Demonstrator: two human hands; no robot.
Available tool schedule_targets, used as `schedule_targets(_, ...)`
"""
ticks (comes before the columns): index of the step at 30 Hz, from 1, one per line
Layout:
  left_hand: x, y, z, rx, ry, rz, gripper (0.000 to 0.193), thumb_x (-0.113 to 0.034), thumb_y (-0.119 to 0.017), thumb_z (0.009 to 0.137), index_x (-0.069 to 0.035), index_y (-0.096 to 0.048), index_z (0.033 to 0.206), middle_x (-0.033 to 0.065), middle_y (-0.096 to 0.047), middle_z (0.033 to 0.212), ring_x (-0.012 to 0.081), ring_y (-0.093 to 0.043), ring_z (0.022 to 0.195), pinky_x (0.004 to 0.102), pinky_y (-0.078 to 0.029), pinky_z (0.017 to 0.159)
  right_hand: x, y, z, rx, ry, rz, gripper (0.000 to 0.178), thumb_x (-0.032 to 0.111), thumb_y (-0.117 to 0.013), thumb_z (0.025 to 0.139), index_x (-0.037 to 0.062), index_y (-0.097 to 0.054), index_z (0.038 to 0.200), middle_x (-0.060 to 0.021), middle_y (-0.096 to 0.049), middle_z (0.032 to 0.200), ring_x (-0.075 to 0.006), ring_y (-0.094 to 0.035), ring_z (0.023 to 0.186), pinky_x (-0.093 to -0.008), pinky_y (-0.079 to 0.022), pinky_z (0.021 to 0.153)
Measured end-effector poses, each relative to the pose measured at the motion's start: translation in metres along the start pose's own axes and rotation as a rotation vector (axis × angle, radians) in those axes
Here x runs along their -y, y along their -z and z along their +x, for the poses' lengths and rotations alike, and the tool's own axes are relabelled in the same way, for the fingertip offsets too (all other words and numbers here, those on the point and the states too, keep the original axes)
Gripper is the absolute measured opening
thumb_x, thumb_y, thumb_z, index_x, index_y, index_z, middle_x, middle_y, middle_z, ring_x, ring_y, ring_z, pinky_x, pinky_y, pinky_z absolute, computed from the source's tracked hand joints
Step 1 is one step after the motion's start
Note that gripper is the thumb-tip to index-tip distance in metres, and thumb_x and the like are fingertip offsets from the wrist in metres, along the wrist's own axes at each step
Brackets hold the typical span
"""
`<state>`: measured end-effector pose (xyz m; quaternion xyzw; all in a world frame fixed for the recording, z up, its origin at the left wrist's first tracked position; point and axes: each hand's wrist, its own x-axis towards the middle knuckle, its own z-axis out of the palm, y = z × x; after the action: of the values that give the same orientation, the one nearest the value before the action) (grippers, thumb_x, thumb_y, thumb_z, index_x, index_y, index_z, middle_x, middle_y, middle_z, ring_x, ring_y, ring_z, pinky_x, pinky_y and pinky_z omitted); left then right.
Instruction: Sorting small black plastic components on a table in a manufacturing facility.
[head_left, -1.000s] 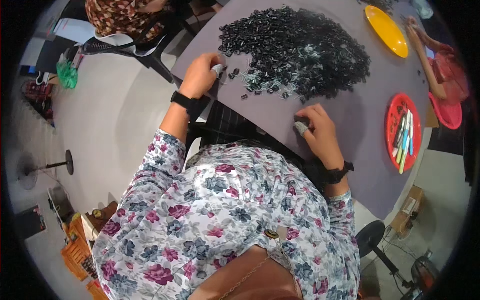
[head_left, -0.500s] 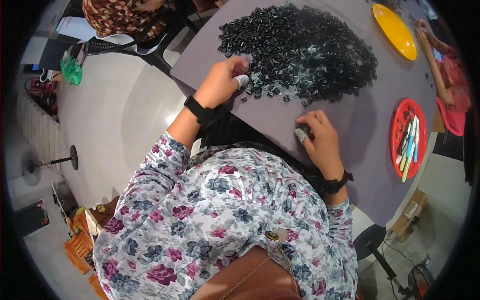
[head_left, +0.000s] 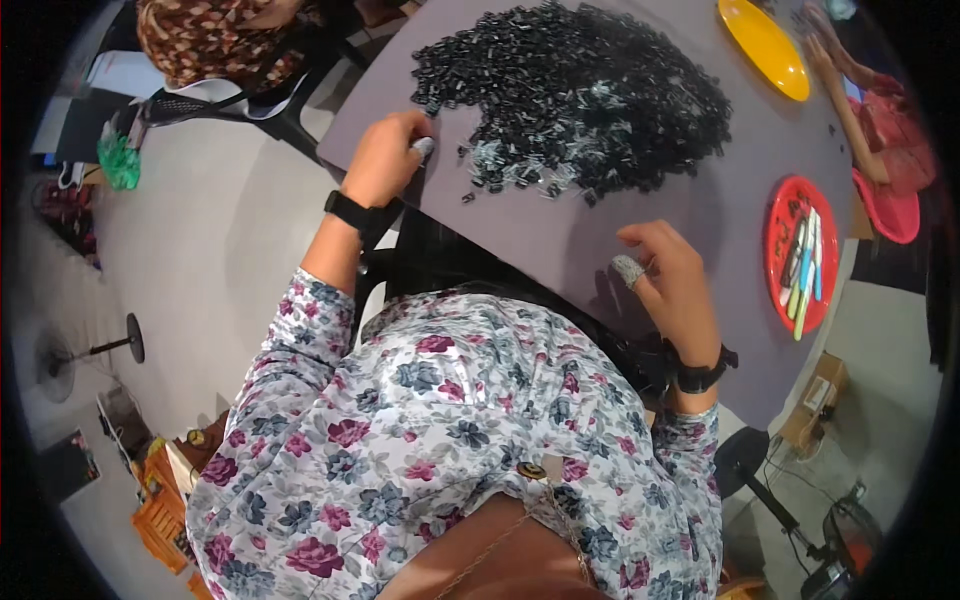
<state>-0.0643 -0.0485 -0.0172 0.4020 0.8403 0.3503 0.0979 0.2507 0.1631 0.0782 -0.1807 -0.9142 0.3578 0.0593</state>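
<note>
A broad heap of small black plastic pieces (head_left: pixel 590 80), with clear and greyish ones mixed in, lies on the grey-purple table (head_left: pixel 520 235). My left hand (head_left: pixel 385 155) is at the table's left edge, just off the heap's near left side. Its fingers curl in toward the thumb, and what they hold, if anything, is hidden. Over the bare table in front of the heap, my right hand (head_left: pixel 680 285) has its fingers and thumb apart, with nothing visible between them. Both thumbs wear pale wrapped covers; dark bands circle both wrists.
A red plate (head_left: pixel 773 250) at the right carries several knife-like tools (head_left: pixel 808 265) and small dark pieces. Beyond it lies a yellow oval plate (head_left: pixel 765 50). Another person's arms (head_left: pixel 845 100) rest at the far right edge. A black chair (head_left: pixel 290 120) stands at the upper left.
My left hand has drawn back leftward from the heap's edge. The right hand has moved slightly right and opened, its thumb and fingers farther apart. The whole view has shifted a little.
</note>
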Motion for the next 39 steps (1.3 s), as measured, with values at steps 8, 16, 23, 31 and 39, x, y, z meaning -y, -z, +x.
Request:
schedule_targets(8, -0.01, 0.003, -0.02, 0.037, 0.117, -0.395, 0.01, 0.003, -0.063, 0.089, 0.001, -0.064, 0.099, 0.0081, -0.07, 0.092, 0.0232, -0.067, 0.084, 0.0347, -0.052, 0.077, -0.015, -0.026, 0.042, -0.128, 0.271, -0.179, 0.025, -0.003, -0.066, 0.083, 0.0061, -0.066, 0.106, -0.0124, -0.064, 0.099, -0.0363, -0.067, 0.088, -0.0452, -0.054, 0.074)
schedule_targets(16, -0.053, -0.015, -0.047, 0.338, 0.245, -1.034, 0.019, 0.0, -0.06, 0.1, -0.001, -0.071, 0.116, 0.006, -0.074, 0.103, 0.0114, -0.071, 0.089, 0.0228, -0.058, 0.079, -0.04, -0.05, 0.067, -0.074, 0.26, -0.313, 0.021, -0.003, -0.061, 0.082, 0.0091, -0.064, 0.1, -0.0119, -0.058, 0.094, -0.0369, -0.066, 0.086, -0.0479, -0.054, 0.073)
schedule_targets(23, -0.043, -0.037, -0.05, 0.453, 0.302, -1.204, 0.023, 0.002, -0.059, 0.099, 0.002, -0.069, 0.12, 0.0112, -0.074, 0.111, 0.0152, -0.073, 0.1, 0.0249, -0.061, 0.083, -0.036, -0.049, 0.07, -0.075, 0.307, -0.344, 0.018, 0.001, -0.065, 0.085, 0.0093, -0.062, 0.1, -0.0122, -0.057, 0.094, -0.037, -0.066, 0.086, -0.0475, -0.054, 0.072)
schedule_targets(31, -0.048, -0.037, -0.05, 0.464, 0.314, -1.235, 0.024, 0.001, -0.061, 0.099, 0.002, -0.069, 0.121, 0.0116, -0.073, 0.113, 0.0157, -0.072, 0.102, 0.0248, -0.061, 0.084, -0.025, -0.04, 0.062, -0.091, 0.159, 0.073, 0.026, -0.007, -0.061, 0.082, 0.0029, -0.065, 0.106, -0.0127, -0.065, 0.105, -0.0296, -0.068, 0.092, -0.0382, -0.054, 0.076)
schedule_targets(39, -0.069, -0.05, -0.048, 0.471, 0.254, -1.169, 0.02, -0.001, -0.062, 0.099, 0.0, -0.071, 0.117, 0.0057, -0.073, 0.109, 0.0109, -0.07, 0.096, 0.0238, -0.058, 0.083, -0.015, -0.077, 0.049, -0.011, 0.119, 0.714, 0.037, -0.012, -0.057, 0.08, 0.001, -0.067, 0.114, -0.0017, -0.066, 0.093, -0.0112, -0.064, 0.086, -0.0255, -0.05, 0.073)
